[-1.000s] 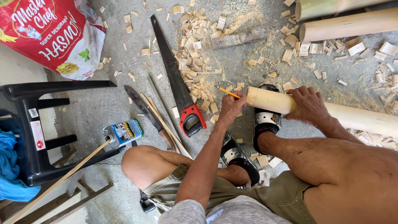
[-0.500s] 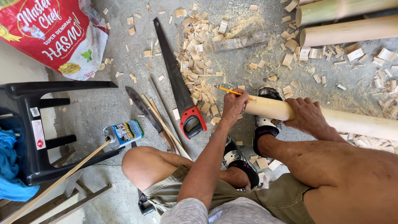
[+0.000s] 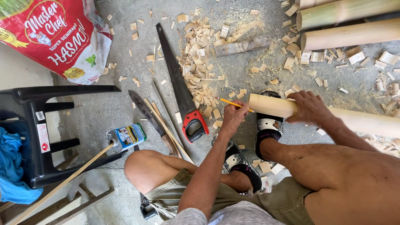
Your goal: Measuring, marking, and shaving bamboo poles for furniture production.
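Pale round bamboo pole (image 3: 333,114) lies across the person's sandalled foot, right hand (image 3: 310,109) clamped over it near its cut end. Left hand (image 3: 233,118) pinches a yellow pencil (image 3: 233,104) at that end. Beyond the pole lie one red-handled handsaw (image 3: 180,89), one red printed sack (image 3: 54,35), one small labelled tin (image 3: 125,136) and two more bamboo poles (image 3: 350,23).

Bright, even daylight; soft shadows, sharp focus throughout.

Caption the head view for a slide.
Left hand holds a yellow pencil at the pale bamboo pole's cut end; right hand grips it.
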